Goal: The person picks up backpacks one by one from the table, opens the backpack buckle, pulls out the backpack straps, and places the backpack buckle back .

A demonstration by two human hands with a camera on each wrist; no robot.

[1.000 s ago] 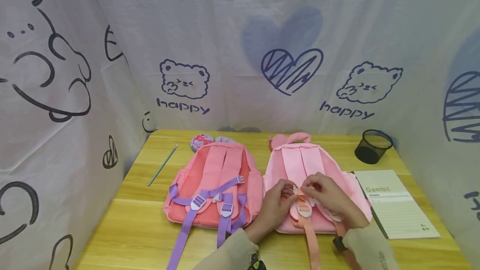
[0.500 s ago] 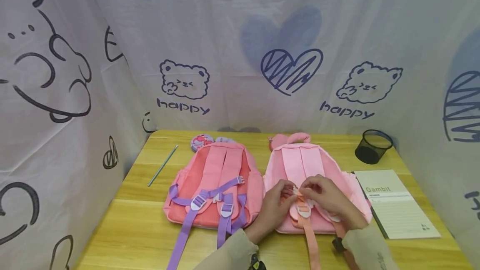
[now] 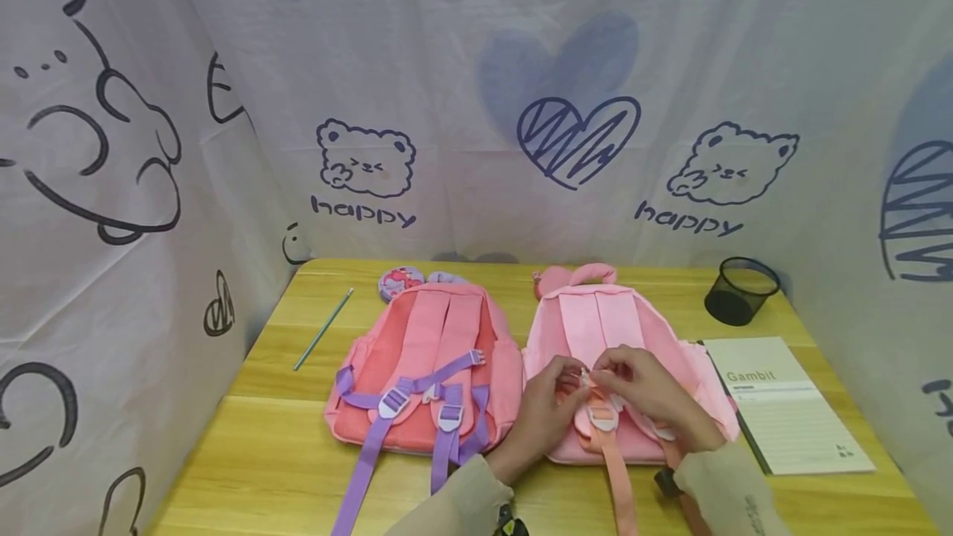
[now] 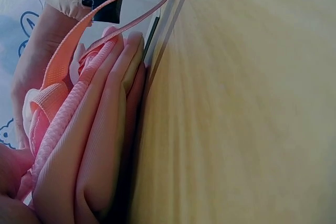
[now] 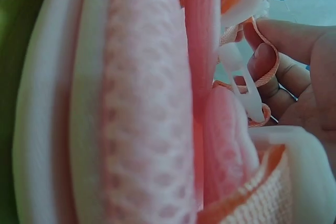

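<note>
A light pink backpack point(image 3: 610, 321) lies with its shoulder straps up, orange webbing point(image 3: 616, 478) trailing from white adjusters toward me. Over its middle, my left hand point(image 3: 547, 412) pinches a small white buckle piece point(image 3: 585, 376) on an orange strap. Close against it, my right hand point(image 3: 648, 387) pinches the orange strap between thumb and fingers. A loop of this strap point(image 5: 270, 59) bends around the right fingertips in the right wrist view, beside a white plastic clip point(image 5: 242, 80). The buckle is largely hidden behind the fingers.
Left of it lies a coral backpack point(image 3: 439, 313) with purple straps point(image 3: 365, 474). A pencil point(image 3: 323, 329) is at the far left. On the right are a notebook point(image 3: 789, 412) and a black mesh pen cup point(image 3: 737, 296). Printed curtains point(image 3: 476, 106) enclose the wooden table point(image 3: 246, 453).
My right hand has shifted slightly left, closer to the left hand, still pinching the strap. The left hand and both backpacks stay in place.
</note>
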